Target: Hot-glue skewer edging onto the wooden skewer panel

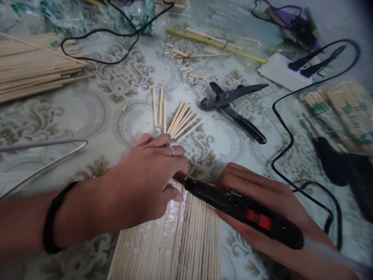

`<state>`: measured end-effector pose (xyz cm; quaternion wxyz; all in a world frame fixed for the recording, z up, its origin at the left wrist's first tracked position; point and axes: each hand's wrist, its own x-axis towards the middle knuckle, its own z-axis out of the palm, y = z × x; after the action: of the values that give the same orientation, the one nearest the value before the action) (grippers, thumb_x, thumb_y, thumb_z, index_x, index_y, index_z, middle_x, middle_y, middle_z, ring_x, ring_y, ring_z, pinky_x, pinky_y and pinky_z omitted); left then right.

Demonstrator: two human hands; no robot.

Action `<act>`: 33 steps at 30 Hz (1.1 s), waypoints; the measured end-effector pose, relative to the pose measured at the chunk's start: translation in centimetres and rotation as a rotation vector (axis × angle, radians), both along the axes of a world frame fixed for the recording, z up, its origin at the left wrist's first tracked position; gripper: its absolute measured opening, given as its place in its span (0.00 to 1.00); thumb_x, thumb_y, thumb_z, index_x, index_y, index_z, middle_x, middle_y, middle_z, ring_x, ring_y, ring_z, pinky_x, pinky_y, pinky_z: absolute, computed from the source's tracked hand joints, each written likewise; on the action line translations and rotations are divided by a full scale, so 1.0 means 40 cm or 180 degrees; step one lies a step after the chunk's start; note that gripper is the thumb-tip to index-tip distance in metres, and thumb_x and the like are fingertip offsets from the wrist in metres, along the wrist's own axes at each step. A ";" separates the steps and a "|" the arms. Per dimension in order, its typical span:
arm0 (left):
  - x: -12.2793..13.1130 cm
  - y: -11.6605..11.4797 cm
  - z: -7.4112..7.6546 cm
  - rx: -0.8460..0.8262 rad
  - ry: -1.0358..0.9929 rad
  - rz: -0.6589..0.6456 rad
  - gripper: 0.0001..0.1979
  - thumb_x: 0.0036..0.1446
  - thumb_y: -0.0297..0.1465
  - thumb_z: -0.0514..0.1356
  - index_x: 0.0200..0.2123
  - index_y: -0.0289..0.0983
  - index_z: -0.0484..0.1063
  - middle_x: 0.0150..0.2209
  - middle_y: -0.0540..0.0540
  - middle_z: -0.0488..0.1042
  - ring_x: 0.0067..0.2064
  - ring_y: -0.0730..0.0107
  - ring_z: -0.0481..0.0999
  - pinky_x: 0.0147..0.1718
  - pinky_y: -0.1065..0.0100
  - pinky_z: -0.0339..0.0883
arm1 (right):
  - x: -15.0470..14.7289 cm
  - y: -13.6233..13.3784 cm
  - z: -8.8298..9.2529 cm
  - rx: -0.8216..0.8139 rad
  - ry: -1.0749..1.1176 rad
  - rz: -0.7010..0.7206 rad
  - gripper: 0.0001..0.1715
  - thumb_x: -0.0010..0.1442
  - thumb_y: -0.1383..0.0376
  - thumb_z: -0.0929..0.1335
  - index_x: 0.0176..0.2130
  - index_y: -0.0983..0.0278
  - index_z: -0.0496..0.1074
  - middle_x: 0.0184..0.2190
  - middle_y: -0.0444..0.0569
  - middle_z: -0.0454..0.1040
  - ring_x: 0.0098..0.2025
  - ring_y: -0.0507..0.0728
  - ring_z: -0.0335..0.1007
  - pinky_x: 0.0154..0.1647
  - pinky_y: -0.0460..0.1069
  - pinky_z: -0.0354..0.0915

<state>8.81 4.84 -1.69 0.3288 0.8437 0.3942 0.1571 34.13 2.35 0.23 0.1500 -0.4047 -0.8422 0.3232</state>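
Note:
My right hand (271, 202) is wrapped round a black glue gun (247, 212) with an orange trigger; its nozzle points left toward my left hand. My left hand (145, 179), with a ring and a black wristband, rests with fingers curled and pressed on the top edge of a panel of glued bamboo sticks (180, 241); what the fingertips pinch is hidden. Just beyond my left hand lie several short cut sticks (180, 122), fanned out on the patterned tablecloth (96, 116).
Black cutters (233, 107) lie beyond the short sticks. Long bamboo sticks (35, 66) are piled at the far left. A black cable (291, 144) loops on the right beside a white power strip (276, 70). A bent wire (43, 155) lies at left. Packaged sticks (344, 112) sit at right.

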 end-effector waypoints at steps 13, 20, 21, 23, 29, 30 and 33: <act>0.000 0.001 0.007 -0.0074 0.0068 -0.0020 0.12 0.53 0.27 0.75 0.37 0.40 0.76 0.37 0.52 0.79 0.48 0.57 0.71 0.47 0.56 0.54 | 0.002 -0.001 0.001 -0.0095 0.0028 -0.0007 0.12 0.63 0.71 0.68 0.32 0.57 0.62 0.27 0.42 0.66 0.28 0.57 0.65 0.27 0.52 0.56; 0.001 0.000 0.003 -0.0005 0.0040 -0.0026 0.13 0.52 0.26 0.76 0.36 0.40 0.75 0.37 0.53 0.79 0.47 0.57 0.71 0.47 0.56 0.54 | 0.005 -0.001 0.001 -0.0223 -0.0001 -0.0042 0.12 0.63 0.71 0.68 0.32 0.58 0.62 0.27 0.42 0.65 0.28 0.55 0.65 0.26 0.51 0.56; 0.001 -0.001 0.003 0.0003 0.0039 -0.0023 0.13 0.52 0.26 0.76 0.36 0.40 0.75 0.36 0.53 0.79 0.47 0.57 0.71 0.47 0.56 0.54 | 0.003 0.002 0.003 -0.0209 -0.0015 -0.0018 0.12 0.63 0.71 0.68 0.32 0.58 0.63 0.27 0.42 0.65 0.28 0.55 0.65 0.26 0.50 0.56; 0.001 -0.002 0.004 0.0007 0.0047 -0.0020 0.13 0.52 0.26 0.76 0.36 0.40 0.75 0.36 0.53 0.79 0.47 0.57 0.71 0.46 0.56 0.54 | -0.001 0.007 0.008 -0.0211 -0.0081 0.0039 0.10 0.63 0.71 0.68 0.33 0.58 0.64 0.28 0.42 0.66 0.29 0.55 0.65 0.26 0.50 0.57; 0.001 -0.002 0.006 -0.0048 0.0057 -0.0016 0.13 0.53 0.26 0.75 0.36 0.40 0.75 0.37 0.52 0.80 0.48 0.56 0.71 0.47 0.55 0.55 | -0.013 0.013 0.019 -0.0132 -0.0170 0.0111 0.12 0.61 0.71 0.69 0.32 0.58 0.62 0.27 0.42 0.66 0.29 0.56 0.64 0.28 0.51 0.59; 0.001 -0.001 0.006 -0.0040 0.0053 -0.0015 0.13 0.53 0.26 0.75 0.37 0.40 0.75 0.37 0.52 0.80 0.48 0.56 0.71 0.47 0.54 0.55 | -0.014 0.012 0.019 -0.0088 -0.0163 0.0108 0.12 0.61 0.71 0.69 0.32 0.58 0.62 0.27 0.42 0.66 0.29 0.56 0.64 0.28 0.51 0.59; 0.002 0.000 0.004 -0.0027 0.0060 0.0001 0.13 0.53 0.26 0.75 0.36 0.40 0.75 0.37 0.52 0.80 0.48 0.56 0.72 0.47 0.54 0.55 | -0.018 0.008 0.020 -0.0073 -0.0200 0.0045 0.12 0.62 0.70 0.70 0.32 0.58 0.63 0.27 0.43 0.68 0.29 0.57 0.65 0.29 0.51 0.59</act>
<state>8.87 4.84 -1.52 0.3286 0.8437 0.3981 0.1475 33.42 2.67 1.04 0.1166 -0.4104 -0.8455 0.3210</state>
